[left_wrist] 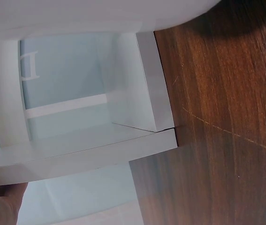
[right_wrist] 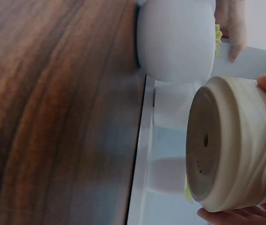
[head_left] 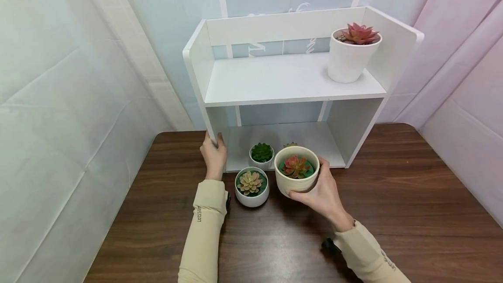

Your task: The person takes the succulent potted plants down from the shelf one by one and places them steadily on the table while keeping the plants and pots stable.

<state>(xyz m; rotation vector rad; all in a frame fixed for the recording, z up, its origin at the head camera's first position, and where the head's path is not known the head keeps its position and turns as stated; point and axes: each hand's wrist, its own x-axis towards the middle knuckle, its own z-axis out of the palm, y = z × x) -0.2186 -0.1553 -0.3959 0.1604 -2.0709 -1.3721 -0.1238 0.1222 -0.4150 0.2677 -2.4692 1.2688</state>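
Observation:
In the head view my right hand [head_left: 323, 193] holds a cream pot [head_left: 296, 187] with a red succulent [head_left: 295, 166], thumb and fingers on opposite sides. The pot's underside, with a small hole, shows in the right wrist view, clear of the tabletop. My left hand [head_left: 215, 157] grips the lower left side panel of a white two-tier shelf [head_left: 275, 99], thumb on one face and fingers on the other. Just right of the left forearm, a round white pot [head_left: 252, 200] with a pale succulent [head_left: 250, 183] stands on the table before the shelf.
On the lower tier sits a small white pot [head_left: 261, 164] with a green succulent [head_left: 262, 152]. Another plant [head_left: 291, 145] is mostly hidden behind the held pot. A tall white pot [head_left: 347, 62] with a red succulent stands at the upper tier's right. Beneath everything is a brown wooden table [head_left: 412, 213].

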